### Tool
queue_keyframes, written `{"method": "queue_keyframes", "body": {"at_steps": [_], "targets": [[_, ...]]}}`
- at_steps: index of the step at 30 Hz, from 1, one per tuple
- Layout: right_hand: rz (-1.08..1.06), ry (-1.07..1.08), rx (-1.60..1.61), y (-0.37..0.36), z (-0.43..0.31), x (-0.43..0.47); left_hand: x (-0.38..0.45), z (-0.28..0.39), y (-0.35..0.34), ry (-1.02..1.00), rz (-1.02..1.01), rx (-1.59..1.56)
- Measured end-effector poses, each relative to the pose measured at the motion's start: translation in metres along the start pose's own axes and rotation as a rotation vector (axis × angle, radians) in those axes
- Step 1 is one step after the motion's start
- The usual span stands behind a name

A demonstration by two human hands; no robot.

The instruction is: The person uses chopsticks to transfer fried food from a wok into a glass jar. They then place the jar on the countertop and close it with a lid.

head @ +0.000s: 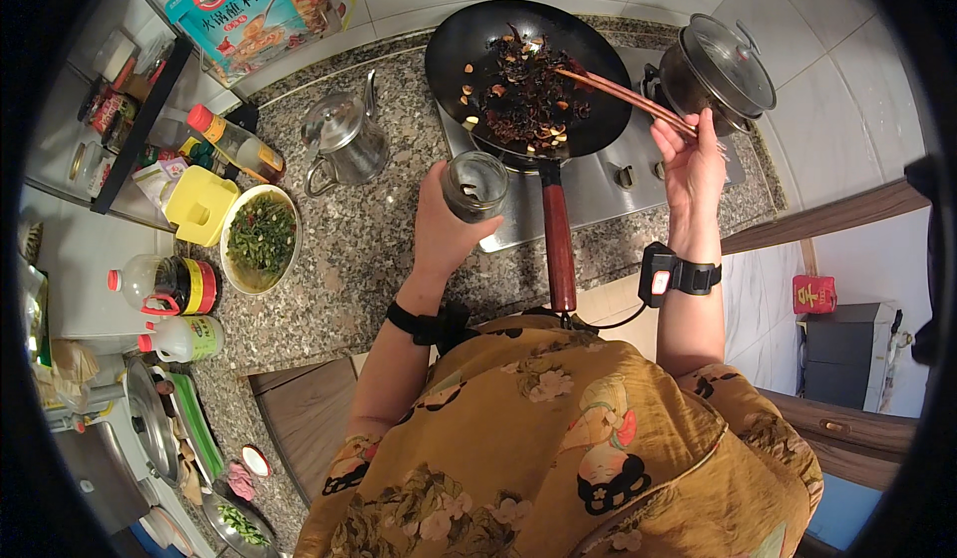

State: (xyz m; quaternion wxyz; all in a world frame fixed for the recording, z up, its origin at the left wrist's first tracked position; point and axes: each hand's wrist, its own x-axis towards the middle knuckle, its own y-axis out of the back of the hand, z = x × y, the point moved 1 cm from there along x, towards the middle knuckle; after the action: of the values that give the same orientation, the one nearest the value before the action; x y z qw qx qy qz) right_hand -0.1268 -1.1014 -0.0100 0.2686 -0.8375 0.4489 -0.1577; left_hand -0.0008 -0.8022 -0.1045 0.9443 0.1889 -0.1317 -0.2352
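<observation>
My left hand (441,229) is wrapped around a glass jar (475,186), its mouth facing up, near the front rim of the wok. A few dark bits cling inside the jar. In my right hand (691,161) are wooden chopsticks (635,96), their tips resting among the food in the black wok (463,42). Dark dried chilies (523,72) and pale garlic pieces lie across the wok's bottom. Its reddish wooden handle (558,247) points toward my body.
A lidded pot (695,72) stands right of the wok on the steel gas stove (598,206). Left on the granite counter are a metal kettle (344,139), a bowl of chopped greens (262,240), a yellow container (200,203) and several bottles. A spice rack (142,124) hangs above.
</observation>
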Motion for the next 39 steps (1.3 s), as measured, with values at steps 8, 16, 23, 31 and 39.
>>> {"method": "queue_keyframes", "body": {"at_steps": [8, 16, 23, 31, 39], "targets": [[-0.005, -0.041, -0.039, 0.009, 0.008, -0.002, -0.001, -0.002, -0.002, 0.005, -0.006, -0.01], [-0.016, -0.026, -0.037, 0.007, 0.005, -0.003, -0.004, -0.005, -0.003, 0.012, 0.022, -0.012], [-0.073, -0.015, 0.03, -0.011, -0.01, -0.011, -0.003, -0.009, -0.005, 0.007, 0.02, -0.035], [-0.21, -0.11, 0.081, -0.04, -0.008, -0.042, 0.004, -0.007, 0.002, -0.027, 0.031, -0.078], [-0.26, -0.223, -0.093, -0.053, 0.029, -0.07, -0.01, 0.013, 0.027, 0.005, 0.126, -0.109]]}}
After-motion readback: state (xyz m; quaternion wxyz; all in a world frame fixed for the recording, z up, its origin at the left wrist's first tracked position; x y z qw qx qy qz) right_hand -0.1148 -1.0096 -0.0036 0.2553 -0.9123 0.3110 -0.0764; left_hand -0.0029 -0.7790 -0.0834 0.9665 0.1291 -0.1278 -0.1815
